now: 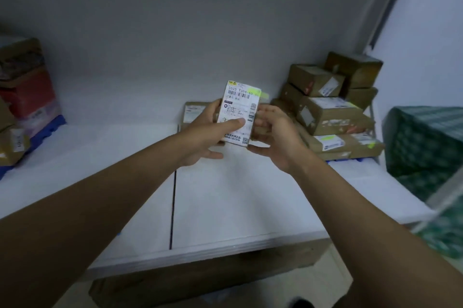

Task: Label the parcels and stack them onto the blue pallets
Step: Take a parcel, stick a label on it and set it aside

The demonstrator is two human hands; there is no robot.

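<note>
Head view: both hands hold a small labelled parcel point(239, 113) at centre over the white table point(225, 195), left hand point(208, 132) w/ thumb pressed across the label, right hand point(273, 137) curled round its edge; stacked parcels point(325, 112) at 3 o'clock; label may crease if smoothed unevenly.

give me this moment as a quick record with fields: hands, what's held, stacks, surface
left hand: left hand grips the small parcel, thumb across its label
right hand: right hand holds the parcel's right edge, fingers curled
held item: parcel raised above the white table, printed label with barcode facing the camera
right stack: brown parcels piled against the wall, most labelled
left stack: parcels on a blue pallet
far right: green patterned bag
</note>
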